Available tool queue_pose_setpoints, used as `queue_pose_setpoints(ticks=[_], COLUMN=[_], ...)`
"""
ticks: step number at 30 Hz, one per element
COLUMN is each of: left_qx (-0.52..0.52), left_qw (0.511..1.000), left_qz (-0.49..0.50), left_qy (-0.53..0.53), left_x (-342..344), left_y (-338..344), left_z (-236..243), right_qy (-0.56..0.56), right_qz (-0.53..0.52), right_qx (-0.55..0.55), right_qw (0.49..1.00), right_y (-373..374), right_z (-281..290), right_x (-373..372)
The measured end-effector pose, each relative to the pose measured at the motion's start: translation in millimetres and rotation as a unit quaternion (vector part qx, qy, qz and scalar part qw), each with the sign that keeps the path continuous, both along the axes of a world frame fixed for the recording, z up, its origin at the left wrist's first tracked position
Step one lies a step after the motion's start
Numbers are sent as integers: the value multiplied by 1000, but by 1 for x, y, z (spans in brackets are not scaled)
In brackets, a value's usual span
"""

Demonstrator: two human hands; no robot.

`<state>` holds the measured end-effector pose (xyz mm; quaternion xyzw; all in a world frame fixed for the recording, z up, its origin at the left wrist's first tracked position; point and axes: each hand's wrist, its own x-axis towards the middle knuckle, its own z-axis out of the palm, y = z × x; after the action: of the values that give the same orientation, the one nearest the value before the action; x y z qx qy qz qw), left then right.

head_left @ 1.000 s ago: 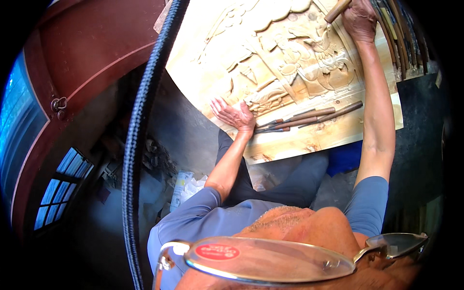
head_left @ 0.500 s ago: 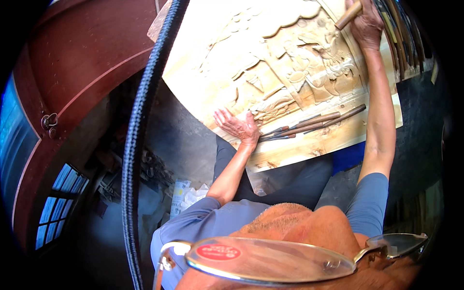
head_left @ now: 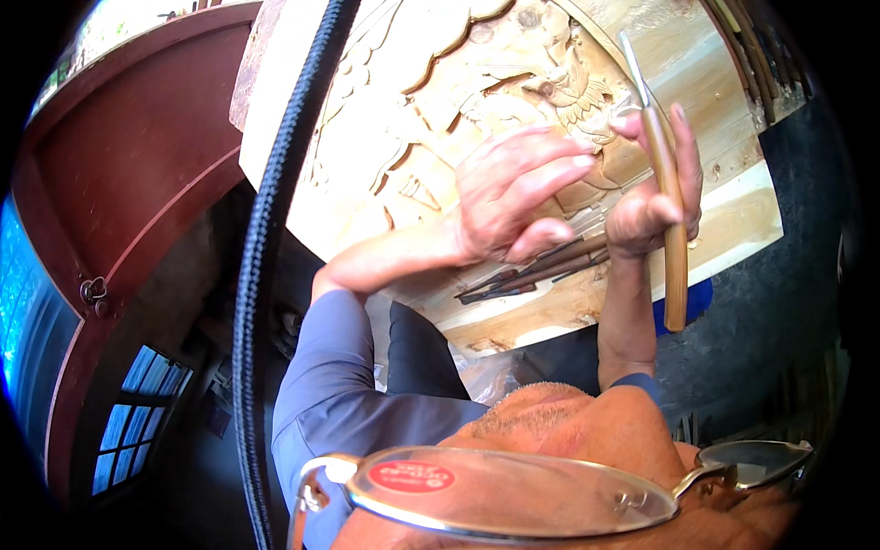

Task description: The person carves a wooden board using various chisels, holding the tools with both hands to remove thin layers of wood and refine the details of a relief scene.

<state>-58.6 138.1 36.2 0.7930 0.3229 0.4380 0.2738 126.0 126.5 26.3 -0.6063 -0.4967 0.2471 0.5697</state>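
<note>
A pale wooden panel (head_left: 735, 213) carved in relief lies before me. Over its right part, my right hand (head_left: 632, 220) is closed on a carving chisel (head_left: 675, 270), which has a long wooden handle and a narrow metal blade pointing away from me. The chisel is held up off the wood. My left hand (head_left: 513, 192) hovers over the middle of the carving beside it, open and empty, fingers stretched toward the right hand. Several wooden-handled carving tools (head_left: 541, 268) lie along the panel's near edge, partly hidden under my hands.
A row of more tools (head_left: 747, 55) lines the far right edge. A dark braided cable (head_left: 252, 275) crosses the view at the left. Behind it stands a dark red wooden door (head_left: 147, 110) with a metal latch (head_left: 93, 291). Something blue (head_left: 701, 301) shows beneath the panel's near right edge.
My left hand has lifted off the panel's near left edge and moved right over the carving. My right hand has come nearer from the far right, bringing the chisel, whose blade now shows.
</note>
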Motion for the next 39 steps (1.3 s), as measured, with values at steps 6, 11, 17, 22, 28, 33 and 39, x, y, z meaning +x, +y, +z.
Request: queue_pose_setpoints(ticks=[6,11,17,22,28,33,39], left_qx=[-22,-64,-76,-72,-59,-56,-50], left_qw=[999,995,991,991,990,992,992], left_qz=[42,53,40,48,47,55,59], left_qy=[-3,54,98,104,118,98,103], left_x=[8,3,3,3,5,4,5], left_y=[12,8,8,7,7,6,6], left_z=[-36,-35,-35,-35,-36,-40,-40], right_qy=[19,31,-3,-78,-107,-139,-108], right_qz=[70,121,183,204,142,170,172], right_qx=[13,-5,47,61,-27,-46,-56], right_qw=[997,992,982,974,984,974,978], right_y=[-9,-18,-7,-7,-16,-19,-16], right_z=[-26,-32,-28,-26,-16,-10,-7], right_x=[-3,-7,0,8,2,6,9])
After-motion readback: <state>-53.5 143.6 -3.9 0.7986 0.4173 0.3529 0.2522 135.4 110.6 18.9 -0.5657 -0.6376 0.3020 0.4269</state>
